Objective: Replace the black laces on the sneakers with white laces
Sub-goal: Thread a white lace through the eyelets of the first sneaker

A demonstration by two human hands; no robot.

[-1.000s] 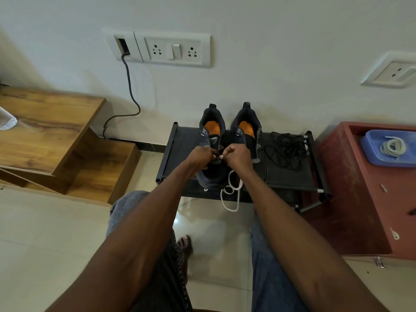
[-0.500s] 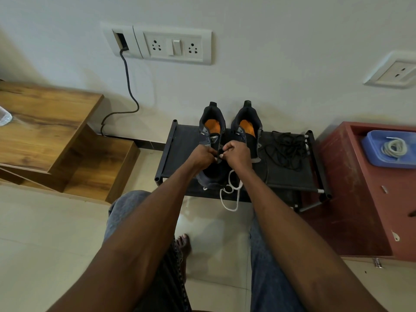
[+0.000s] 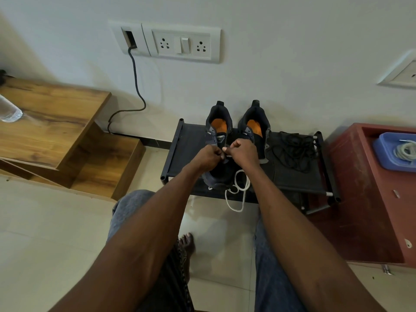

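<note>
Our left hand [image 3: 208, 155] and right hand [image 3: 243, 152] meet over the tongue of the left sneaker [image 3: 217, 149], fingers curled and pinching what we take to be the white lace [image 3: 238, 191] at an eyelet — the pinch itself is too small to read clearly. The right sneaker [image 3: 255, 131] stands just beside it on the black shoe rack [image 3: 180, 149], with the removed black laces [image 3: 292, 152] heaped further right.

The slack of the white lace dangles off the rack's front edge toward the floor. If we pull one end too hard, we judge the other end could slip back out of its eyelet, or the loop could snag on the rack's frame. The sneaker's toe sits near that front edge, so a firm tug toward us might drag it off.

Room is tight between the two sneakers; left of the pair the rack's surface lies bare, and the wall stands close behind the heels. A second coil of white lace [image 3: 404, 150] waits in the blue tray [image 3: 382, 154], well apart.
</note>
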